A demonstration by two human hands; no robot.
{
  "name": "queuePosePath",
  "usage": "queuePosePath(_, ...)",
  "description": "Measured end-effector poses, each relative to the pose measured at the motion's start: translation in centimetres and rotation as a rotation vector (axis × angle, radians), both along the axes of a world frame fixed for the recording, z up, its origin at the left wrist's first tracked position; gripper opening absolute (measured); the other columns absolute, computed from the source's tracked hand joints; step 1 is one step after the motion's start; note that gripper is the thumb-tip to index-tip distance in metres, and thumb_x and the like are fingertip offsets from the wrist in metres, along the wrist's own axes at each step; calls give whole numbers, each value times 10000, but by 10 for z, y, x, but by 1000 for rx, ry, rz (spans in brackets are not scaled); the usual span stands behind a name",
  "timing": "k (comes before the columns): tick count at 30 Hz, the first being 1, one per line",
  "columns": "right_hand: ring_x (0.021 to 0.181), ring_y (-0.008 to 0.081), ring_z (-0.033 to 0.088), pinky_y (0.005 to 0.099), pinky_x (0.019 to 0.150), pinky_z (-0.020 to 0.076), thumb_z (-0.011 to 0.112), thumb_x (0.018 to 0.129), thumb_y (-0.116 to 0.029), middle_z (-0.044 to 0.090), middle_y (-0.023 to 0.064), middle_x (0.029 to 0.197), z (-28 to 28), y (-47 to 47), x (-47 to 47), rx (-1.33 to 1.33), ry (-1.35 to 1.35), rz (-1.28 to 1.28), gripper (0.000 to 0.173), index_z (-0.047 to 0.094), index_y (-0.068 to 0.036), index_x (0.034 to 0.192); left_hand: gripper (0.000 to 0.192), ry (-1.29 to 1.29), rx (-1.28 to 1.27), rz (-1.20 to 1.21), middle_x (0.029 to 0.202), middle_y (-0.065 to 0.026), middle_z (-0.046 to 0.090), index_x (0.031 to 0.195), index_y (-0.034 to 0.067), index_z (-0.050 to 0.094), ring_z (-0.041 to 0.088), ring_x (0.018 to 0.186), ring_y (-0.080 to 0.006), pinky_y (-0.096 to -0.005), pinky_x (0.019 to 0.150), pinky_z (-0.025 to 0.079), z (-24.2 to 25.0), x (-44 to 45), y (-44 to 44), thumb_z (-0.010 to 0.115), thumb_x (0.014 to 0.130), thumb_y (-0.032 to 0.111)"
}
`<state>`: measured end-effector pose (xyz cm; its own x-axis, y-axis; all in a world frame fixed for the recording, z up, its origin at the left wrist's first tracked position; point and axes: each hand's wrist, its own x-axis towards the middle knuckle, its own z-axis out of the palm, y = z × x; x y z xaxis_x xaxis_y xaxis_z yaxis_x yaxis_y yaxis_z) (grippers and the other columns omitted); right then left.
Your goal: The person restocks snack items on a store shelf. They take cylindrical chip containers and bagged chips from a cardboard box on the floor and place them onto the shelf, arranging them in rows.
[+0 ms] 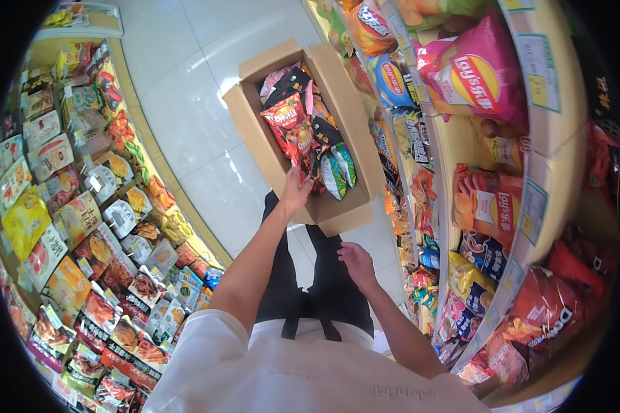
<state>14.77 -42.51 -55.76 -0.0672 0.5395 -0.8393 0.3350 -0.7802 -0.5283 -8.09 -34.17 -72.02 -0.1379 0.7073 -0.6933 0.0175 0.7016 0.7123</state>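
An open cardboard box (248, 129) stands before me with its flaps spread. It holds a red snack bag (284, 116), black snack bags (326, 133) and green-and-white snack bags (335, 175). My left hand (296, 190) reaches over the box's near left edge, its fingers at the lower end of the red and dark packets; whether it grips one cannot be told. Beside the near right corner of the box, my right hand (356, 260) hangs in the air with loosely bent fingers and nothing in it.
A shelf of pouched snacks (103, 242) runs along the left. Tiered shelves on the right carry a pink bag of Lay's chips (475, 72), an orange-red Lay's bag (491, 206) and a red Doritos bag (542, 310). Pale floor tiles (186, 93) lie between.
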Motion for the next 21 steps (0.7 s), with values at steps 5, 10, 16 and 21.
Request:
queuePosePath(5,909,166,675,284,847,530,597,977,-106,708,115,1039,21,21,-15,81,-3,33,290,606,20,1237,646,145,268,-305,1437,-212,362,1470,-105,290,461,1322,-319,-374,1107,391,122,-22,-17,617,940,65)
queuePosePath(10,1196,202,561,331,930,495,783,844,-128,583,129,1323,71,75,-42,249,-22,-22,649,478,-23,1407,623,115,379,-483,1499,-225,335,1486,-37,331,383,1390,-395,-397,1156,320,296,-48,-3,596,929,51)
queuePosePath(16,1519,288,228,471,1197,238,890,735,-207,278,177,1620,189,137,-48,338,187,-115,1103,200,-60,1582,556,89,639,-673,1457,-215,407,1443,-29,409,473,1315,-398,-399,1075,416,412,-77,21,592,919,-4)
queuePosePath(21,1446,256,363,452,1208,247,860,763,-119,424,126,1532,239,142,-36,345,433,-247,1000,258,-67,1560,552,-28,757,-826,1457,-219,441,1458,23,442,462,1341,-395,-408,1106,387,460,-87,65,606,931,22)
